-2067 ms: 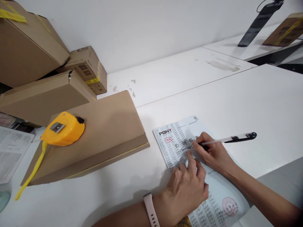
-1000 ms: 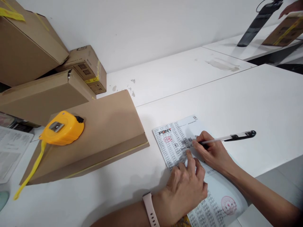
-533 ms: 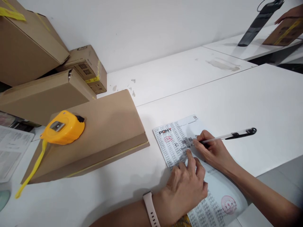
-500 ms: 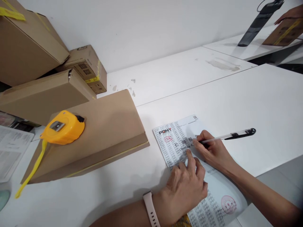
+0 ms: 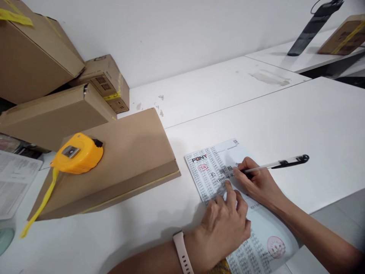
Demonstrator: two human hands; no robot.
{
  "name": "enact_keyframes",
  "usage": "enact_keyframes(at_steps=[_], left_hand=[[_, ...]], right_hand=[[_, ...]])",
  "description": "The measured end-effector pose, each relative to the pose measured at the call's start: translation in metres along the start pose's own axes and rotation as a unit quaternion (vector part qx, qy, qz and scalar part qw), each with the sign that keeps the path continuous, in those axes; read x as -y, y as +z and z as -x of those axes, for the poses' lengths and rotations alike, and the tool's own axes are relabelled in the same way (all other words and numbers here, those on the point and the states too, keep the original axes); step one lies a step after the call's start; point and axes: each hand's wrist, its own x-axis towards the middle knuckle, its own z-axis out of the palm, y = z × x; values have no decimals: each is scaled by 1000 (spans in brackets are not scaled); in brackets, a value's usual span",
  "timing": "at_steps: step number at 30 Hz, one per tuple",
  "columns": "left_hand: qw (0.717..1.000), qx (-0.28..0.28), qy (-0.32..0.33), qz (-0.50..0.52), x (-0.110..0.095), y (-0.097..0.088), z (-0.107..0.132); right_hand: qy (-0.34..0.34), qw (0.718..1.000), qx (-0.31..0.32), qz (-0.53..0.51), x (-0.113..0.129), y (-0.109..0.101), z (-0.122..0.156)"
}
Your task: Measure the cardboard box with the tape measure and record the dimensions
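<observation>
A printed sheet [image 5: 273, 224] with a "PONY" heading, a red round stamp and columns of small handwritten marks lies on the white table. My right hand [image 5: 258, 182] grips a pen [image 5: 281, 163] with a clear barrel and black cap end; its tip is hidden behind my fingers, over the sheet's upper part. My left hand [image 5: 226, 224] rests on the sheet just below, fingers bent and somewhat apart, index fingertip near the printed title. A pale pink band circles the left wrist.
Left of the sheet, a flat cardboard box [image 5: 137, 140] carries a yellow tape measure [image 5: 81, 156] with its yellow strap hanging down. Several cardboard boxes [image 5: 57, 110] stack behind it. At the far right stand a dark bottle [image 5: 309, 32] and a taped box [image 5: 343, 36].
Another person's hand, earlier on the taped box at the far right, is out of view now. The view has shifted very slightly. My hands and the pen keep nearly the same pose.
</observation>
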Motion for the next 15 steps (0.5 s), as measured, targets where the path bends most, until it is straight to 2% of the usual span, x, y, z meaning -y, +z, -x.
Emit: enact_keyframes(at_steps=[6,10,13,15], left_hand=[[1000,-3,0,3,0,2,0],[1000,-2,-2,-4,0,0,0],[1000,-12,-1,-6,0,1,2],[1000,-16,1,-2,-1,5,3]], right_hand=[[0,1000,0,-11,-1,0,0],[1,999,-50,-21,-4,-1,-3],[-31,995,-93,25,-8,-5,-8],[-69,989,-93,88,-12,-7,-10]])
